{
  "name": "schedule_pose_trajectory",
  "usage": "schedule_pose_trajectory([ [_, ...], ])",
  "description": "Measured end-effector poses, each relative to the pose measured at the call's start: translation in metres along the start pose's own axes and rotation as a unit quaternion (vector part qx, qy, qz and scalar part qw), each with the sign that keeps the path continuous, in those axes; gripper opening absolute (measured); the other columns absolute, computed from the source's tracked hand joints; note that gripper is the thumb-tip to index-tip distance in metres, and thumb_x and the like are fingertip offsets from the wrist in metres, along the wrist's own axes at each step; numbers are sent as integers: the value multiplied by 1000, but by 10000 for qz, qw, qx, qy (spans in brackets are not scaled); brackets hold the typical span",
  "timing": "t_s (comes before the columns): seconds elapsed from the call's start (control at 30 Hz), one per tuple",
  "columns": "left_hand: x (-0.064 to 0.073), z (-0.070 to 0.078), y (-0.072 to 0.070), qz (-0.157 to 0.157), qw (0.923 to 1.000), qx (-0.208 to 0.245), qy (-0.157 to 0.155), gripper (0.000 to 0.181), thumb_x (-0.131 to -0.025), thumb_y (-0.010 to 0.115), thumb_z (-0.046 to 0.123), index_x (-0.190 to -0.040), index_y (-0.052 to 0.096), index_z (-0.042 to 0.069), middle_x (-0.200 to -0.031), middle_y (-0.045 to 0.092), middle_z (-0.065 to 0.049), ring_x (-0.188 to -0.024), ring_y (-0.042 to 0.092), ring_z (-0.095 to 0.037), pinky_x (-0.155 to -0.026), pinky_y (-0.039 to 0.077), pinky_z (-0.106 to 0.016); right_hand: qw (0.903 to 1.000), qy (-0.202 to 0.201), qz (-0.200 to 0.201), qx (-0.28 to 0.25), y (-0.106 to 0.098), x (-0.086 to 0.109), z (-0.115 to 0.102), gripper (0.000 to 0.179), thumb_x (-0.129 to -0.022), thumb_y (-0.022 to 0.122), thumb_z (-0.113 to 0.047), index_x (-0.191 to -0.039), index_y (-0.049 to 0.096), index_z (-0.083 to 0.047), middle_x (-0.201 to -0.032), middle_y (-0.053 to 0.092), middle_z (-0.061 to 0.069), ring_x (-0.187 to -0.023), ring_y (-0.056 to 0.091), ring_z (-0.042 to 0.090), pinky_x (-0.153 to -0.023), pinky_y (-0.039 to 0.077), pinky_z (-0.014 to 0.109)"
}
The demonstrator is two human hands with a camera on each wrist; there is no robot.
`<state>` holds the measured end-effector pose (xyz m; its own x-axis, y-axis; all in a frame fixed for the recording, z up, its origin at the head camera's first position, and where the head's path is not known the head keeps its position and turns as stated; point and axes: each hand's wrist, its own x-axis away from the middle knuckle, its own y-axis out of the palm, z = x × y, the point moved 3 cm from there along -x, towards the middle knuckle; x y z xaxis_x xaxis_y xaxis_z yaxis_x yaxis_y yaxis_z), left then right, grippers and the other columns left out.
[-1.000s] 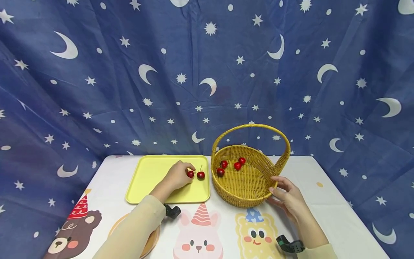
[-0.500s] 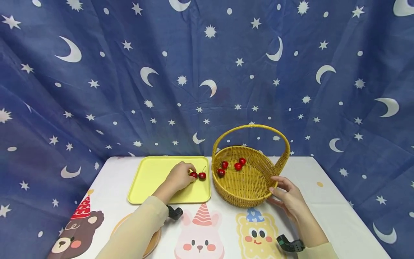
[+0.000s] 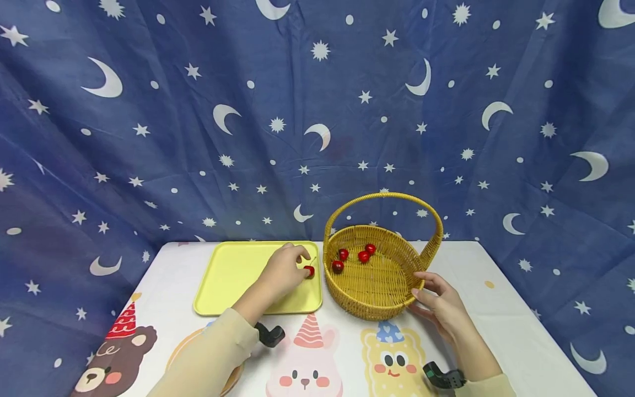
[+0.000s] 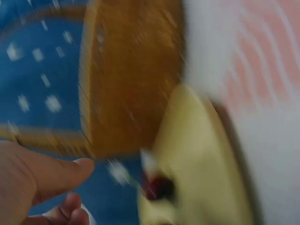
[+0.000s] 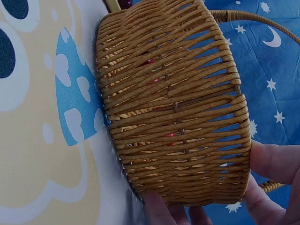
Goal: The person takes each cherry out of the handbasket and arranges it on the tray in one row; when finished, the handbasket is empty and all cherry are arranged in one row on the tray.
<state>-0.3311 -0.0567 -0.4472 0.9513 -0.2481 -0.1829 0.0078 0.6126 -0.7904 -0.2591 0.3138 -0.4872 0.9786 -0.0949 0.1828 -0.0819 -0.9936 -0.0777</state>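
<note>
My left hand (image 3: 284, 271) is above the right part of the yellow tray (image 3: 225, 275), beside a red cherry (image 3: 308, 271) that has a stem. Another dark red spot (image 3: 299, 258) shows under its index finger, mostly hidden. In the blurred left wrist view, the thumb (image 4: 70, 173) and fingers are apart, with nothing visible between them, and the cherry (image 4: 157, 187) is over the tray. My right hand (image 3: 444, 303) grips the rim and side of the wicker basket (image 3: 369, 309). Several red cherries (image 3: 364, 257) lie inside it, mostly toward its left and back.
The basket's tall arched handle (image 3: 384, 195) rises over its opening, right of the tray. A white tablecloth (image 3: 516, 336) with cartoon animals covers the table. Behind the table hangs a blue curtain (image 3: 337, 149) with moons and stars.
My left hand has shifted slightly right over the tray, and the cherry it was fingering is now mostly hidden. My right hand keeps its grip on the basket.
</note>
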Motion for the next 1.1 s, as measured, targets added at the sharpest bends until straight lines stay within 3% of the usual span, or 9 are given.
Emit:
schedule_pose_trajectory([
  [0.17, 7, 59, 1, -423, 9914, 846, 905, 21, -89, 84, 7, -107, 76, 13, -101, 70, -5, -90, 64, -20, -80, 53, -30, 10000, -30, 41, 17, 0, 0, 0, 50, -101, 69, -4, -148, 52, -4, -142, 47, 18, -111, 71, 17, -99, 63, 46],
  [0.37, -4, 92, 26, -1169, 9796, 1299, 990, 39, -93, 83, 10, -129, 72, 17, -130, 73, -2, -122, 68, -21, -105, 56, -36, 10000, -18, 70, 44, -1, -1, 1, 51, -101, 70, -5, -149, 51, -4, -142, 48, 17, -112, 71, 18, -100, 63, 46],
  [0.57, -31, 91, 51, -1345, 9821, 1147, 650, 55, -92, 85, 13, -143, 63, 16, -146, 66, -9, -140, 61, -30, -116, 51, -48, 10000, -17, 56, 48, 0, 0, 0, 53, -101, 70, -5, -150, 51, -4, -143, 48, 17, -113, 70, 18, -101, 62, 48],
  [0.7, -47, 84, 62, -1417, 9822, 1192, 329, 59, -90, 85, 11, -145, 61, 12, -149, 63, -15, -140, 60, -36, -113, 53, -50, 10000, -25, 34, 43, 0, 0, 0, 53, -101, 69, -4, -150, 51, -4, -146, 46, 20, -114, 70, 19, -101, 62, 47],
  [0.77, -53, 82, 64, -1448, 9813, 1266, 114, 58, -90, 83, 7, -144, 62, 11, -150, 62, -17, -137, 62, -36, -105, 57, -45, 10000, -38, 30, 41, -1, 1, 0, 52, -101, 69, -4, -150, 51, -4, -147, 45, 21, -114, 70, 19, -100, 62, 47],
  [0.87, -60, 82, 69, -1597, 9791, 1237, -227, 54, -90, 72, -3, -142, 64, 10, -146, 64, -17, -103, 69, -26, -72, 53, -33, 10000, -47, 30, 24, -1, 1, 0, 51, -101, 69, -4, -149, 52, -4, -148, 44, 22, -114, 70, 19, -100, 62, 47],
  [0.93, -64, 82, 72, -1723, 9775, 1150, -397, 54, -88, 63, -10, -140, 66, 7, -142, 66, -16, -75, 58, -19, -57, 39, -29, 10000, -44, 39, 27, -1, 1, 0, 51, -101, 68, -4, -149, 52, -5, -148, 44, 21, -114, 70, 19, -100, 62, 48],
  [1.03, -67, 80, 78, -1932, 9761, 842, -538, 53, -87, 57, -13, -134, 70, 7, -137, 68, -12, -59, 34, -16, -52, 28, -28, 10000, -28, 49, 37, -1, 1, 0, 51, -101, 70, -5, -149, 53, -6, -148, 44, 21, -114, 70, 20, -101, 62, 49],
  [1.1, -66, 81, 80, -1963, 9787, 453, -403, 47, -88, 59, -11, -128, 74, 8, -133, 71, -8, -65, 42, -15, -55, 33, -28, 10000, -33, 44, 53, 1, 0, 0, 52, -101, 70, -5, -149, 52, -6, -149, 43, 22, -115, 70, 20, -101, 62, 49],
])
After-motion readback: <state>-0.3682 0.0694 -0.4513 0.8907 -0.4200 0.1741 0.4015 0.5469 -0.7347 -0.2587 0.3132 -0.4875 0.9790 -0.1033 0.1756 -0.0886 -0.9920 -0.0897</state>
